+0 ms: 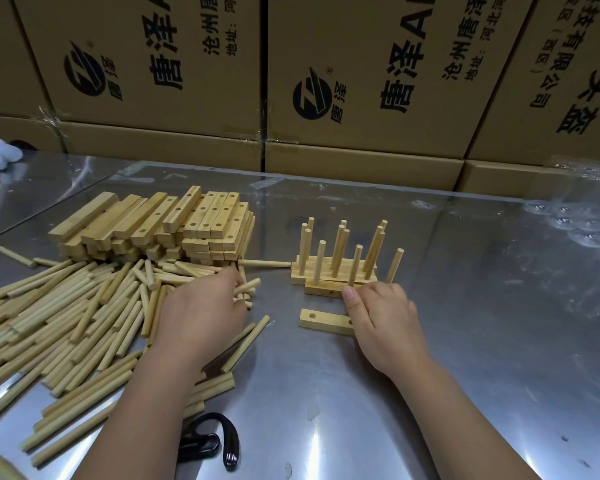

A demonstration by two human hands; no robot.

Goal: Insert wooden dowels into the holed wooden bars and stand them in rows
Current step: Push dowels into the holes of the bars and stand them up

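Wooden upright dowels (338, 251) stand in holed bars (298, 277) set in rows mid-table. The right hand (385, 323) pinches the front bar (321, 289) near its right end, just beyond a loose bar (321, 320) lying flat. The left hand (201, 313) curls round a bunch of dowels (248, 289) at the edge of the dowel pile (66, 317). Behind the pile sits a stack of bars (160, 226) on the steel table (482, 306), with cardboard boxes (361, 81) beyond.

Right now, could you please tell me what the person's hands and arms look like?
The left hand and right hand are bare: no gloves, rings or watch show. The left forearm and right forearm are uncovered too, with no sleeve in view.
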